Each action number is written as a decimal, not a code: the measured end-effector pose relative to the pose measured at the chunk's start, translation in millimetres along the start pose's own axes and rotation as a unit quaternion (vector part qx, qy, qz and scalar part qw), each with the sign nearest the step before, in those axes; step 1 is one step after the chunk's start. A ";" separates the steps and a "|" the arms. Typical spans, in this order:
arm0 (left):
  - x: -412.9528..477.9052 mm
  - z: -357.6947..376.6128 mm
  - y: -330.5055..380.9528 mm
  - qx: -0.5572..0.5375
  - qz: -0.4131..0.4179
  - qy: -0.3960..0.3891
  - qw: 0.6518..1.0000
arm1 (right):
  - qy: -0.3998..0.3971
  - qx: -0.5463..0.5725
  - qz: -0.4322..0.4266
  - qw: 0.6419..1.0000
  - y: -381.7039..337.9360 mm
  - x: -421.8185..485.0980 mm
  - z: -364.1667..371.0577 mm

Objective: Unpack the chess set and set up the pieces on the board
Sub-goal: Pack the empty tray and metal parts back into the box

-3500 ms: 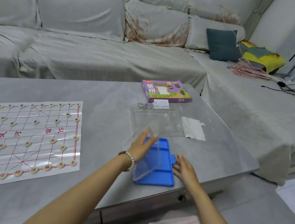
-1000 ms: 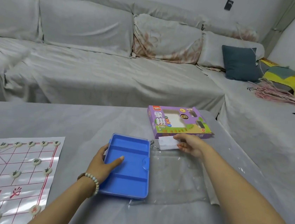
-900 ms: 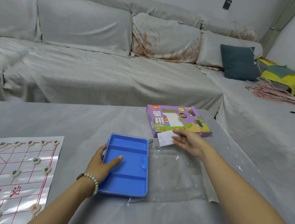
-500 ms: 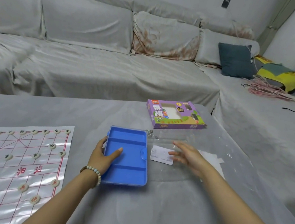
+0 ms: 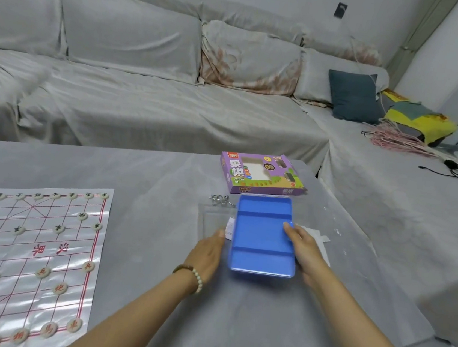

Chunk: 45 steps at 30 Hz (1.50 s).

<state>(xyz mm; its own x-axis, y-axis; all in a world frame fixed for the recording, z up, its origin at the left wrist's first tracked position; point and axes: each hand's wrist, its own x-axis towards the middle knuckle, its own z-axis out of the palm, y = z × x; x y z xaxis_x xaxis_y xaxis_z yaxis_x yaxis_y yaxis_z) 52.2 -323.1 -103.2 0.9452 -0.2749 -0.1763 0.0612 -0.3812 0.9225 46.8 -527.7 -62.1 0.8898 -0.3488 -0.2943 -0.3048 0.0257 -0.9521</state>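
Note:
A blue compartment tray (image 5: 263,234) under a clear lid lies flat on the grey table (image 5: 164,183), on top of a clear plastic pouch (image 5: 212,220). My left hand (image 5: 208,253) touches the tray's left edge with its fingers straight. My right hand (image 5: 303,247) rests against the tray's right edge, fingertips on the blue clasp. The white chess board sheet (image 5: 27,258) lies at the left with round cream pieces (image 5: 58,287) standing on its line crossings. The purple chess set box (image 5: 260,174) lies just beyond the tray.
A small metal chain (image 5: 219,200) lies by the pouch's top. White paper slips (image 5: 315,236) poke out beside the tray. A covered grey sofa (image 5: 145,92) wraps round the table's far and right sides. The table's right edge (image 5: 396,295) runs near my right arm.
The blue tray has moved right, from beside the pouch onto it, covering the white slip. My right hand went from the slip to the tray's right edge; my left hand is at the tray's left edge.

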 end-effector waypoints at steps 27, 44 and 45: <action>-113.5 -57.3 -85.6 0.114 0.061 0.145 0.981 | -0.017 -0.049 -0.073 0.996 36.8 -117.9 45.6; -85.3 -67.9 -76.2 -0.015 0.019 0.061 0.998 | -0.029 -0.071 -0.087 0.993 63.7 -97.3 78.8; -85.1 -67.9 -78.0 -0.020 0.026 0.061 0.998 | -0.029 -0.067 -0.082 0.994 65.2 -95.4 82.5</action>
<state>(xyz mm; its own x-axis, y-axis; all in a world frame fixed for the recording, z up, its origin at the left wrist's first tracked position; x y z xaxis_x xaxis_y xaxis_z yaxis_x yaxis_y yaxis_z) -11.2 -210.1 -136.8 0.9793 -0.1825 -0.0876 0.0224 -0.3325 0.9428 -29.9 -415.4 -103.0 0.9479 -0.2838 -0.1447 -0.1939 -0.1534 -0.9690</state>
